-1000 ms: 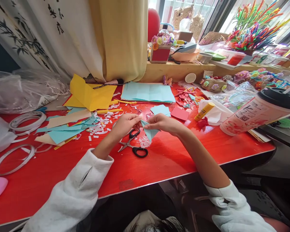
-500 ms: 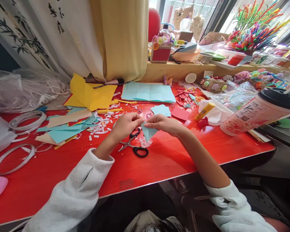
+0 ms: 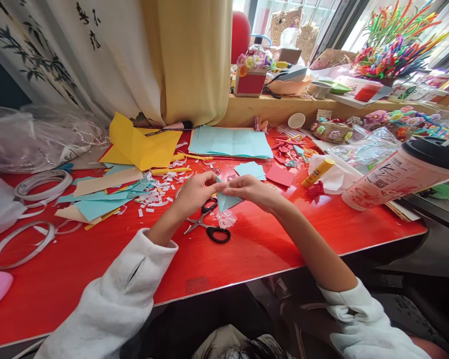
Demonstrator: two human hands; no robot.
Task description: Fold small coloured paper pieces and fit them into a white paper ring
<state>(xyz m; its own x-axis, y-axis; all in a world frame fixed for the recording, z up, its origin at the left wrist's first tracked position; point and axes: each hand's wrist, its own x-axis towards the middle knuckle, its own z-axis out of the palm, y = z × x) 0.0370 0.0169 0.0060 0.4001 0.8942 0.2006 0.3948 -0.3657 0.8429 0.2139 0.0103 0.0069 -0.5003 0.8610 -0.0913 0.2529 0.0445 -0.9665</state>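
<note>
A small piece of light-blue paper (image 3: 227, 202), folded to a pointed shape, is pinched between both hands above the table. My left hand (image 3: 198, 192) grips its left side, thumb and fingertips together. On the other side my right hand (image 3: 252, 192) is closed on the same paper, thumbs almost meeting. Both hands cover part of it. Black-handled scissors (image 3: 217, 234) lie with blades apart just below my left hand. Beyond the hands rest light-blue paper squares (image 3: 250, 170) and a red paper square (image 3: 280, 175).
Paper offcuts (image 3: 105, 204) and white shreds (image 3: 157, 192) cover the left, near tape rolls (image 3: 20, 244). Yellow paper (image 3: 145, 144) and a light-blue stack (image 3: 230, 142) lie at the back. A glue stick (image 3: 318, 173) and a large lidded cup (image 3: 400, 174) stand at right.
The folded paper has turned between my fingers: its tip hung lower before, and now a corner shows above my thumbs. Both hands have otherwise barely moved.
</note>
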